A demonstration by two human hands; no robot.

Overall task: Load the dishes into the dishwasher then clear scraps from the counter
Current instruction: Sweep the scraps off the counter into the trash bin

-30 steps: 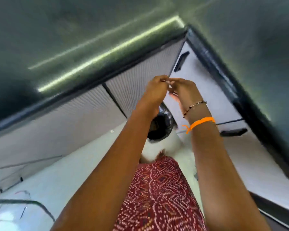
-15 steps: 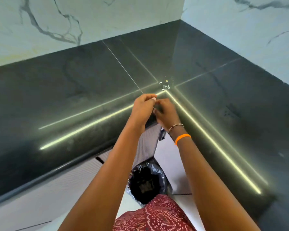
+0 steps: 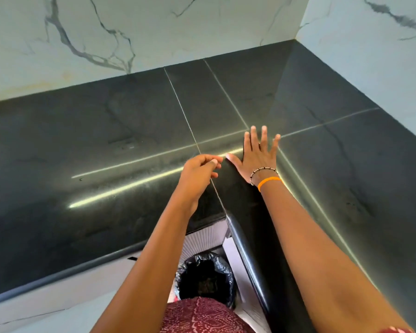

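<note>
R hand flat, fingers spread on dark counter, likely sweeping scraps (hidden) | L hand loosely curled at seam, contents unclear | bin below corner, prob. to catch.

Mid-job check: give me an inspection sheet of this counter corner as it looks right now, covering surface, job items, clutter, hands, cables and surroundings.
Surface: dark glossy counter in an L-shaped corner, with thin seams and bright light streaks.
Job's things: a tiny speck on the left stretch; no dishes or dishwasher in view; black-lined bin on the floor below the counter edge.
Clutter: nothing seen.
Hands: right hand lies flat with fingers spread on the counter; left hand has fingers curled with thumb and fingertip together, and whether the grip holds anything is too small to tell.
Cables: nothing seen.
Surroundings: white veined marble walls; pale ribbed cabinet front under the counter.
</note>
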